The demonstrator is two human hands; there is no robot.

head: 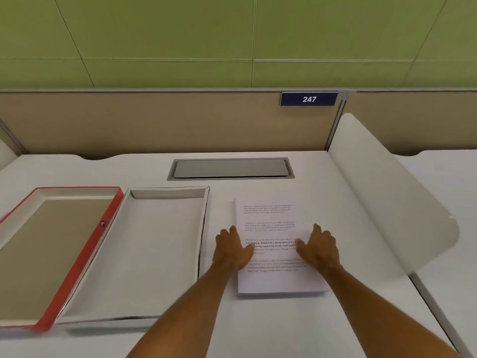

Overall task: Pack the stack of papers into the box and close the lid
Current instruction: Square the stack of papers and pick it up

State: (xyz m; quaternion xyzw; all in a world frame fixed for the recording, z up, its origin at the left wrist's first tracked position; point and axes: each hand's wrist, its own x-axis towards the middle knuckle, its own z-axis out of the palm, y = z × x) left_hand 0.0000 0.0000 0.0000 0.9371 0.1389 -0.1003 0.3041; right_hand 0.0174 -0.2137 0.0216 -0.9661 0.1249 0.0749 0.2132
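Forearms: both reach in bare from the near edge of the white desk, running forward to the papers.
Left hand: spread flat, palm down, on the left edge of the stack of papers; thumb lying across the printed text, fingers pointing away; it grips nothing.
Right hand: spread flat, palm down, on the right side of the same stack; thumb on the page, fingers apart; it grips nothing.
Stack of papers: lies flat on the desk, just right of the box, outside it; top sheet shows blocks of printed text.
Box: shallow, white, lying open on the desk between the lid and the papers, with nothing inside.
Lid: red-edged, upside down with its brown inside showing, touching the left side of the box.
Cable hatch: grey, shut, set into the desk beyond the papers.
Side screen: white curved panel standing at the right.
Partition: beige, behind the desk, carrying a blue sign reading 247.
Wall: green panels above.
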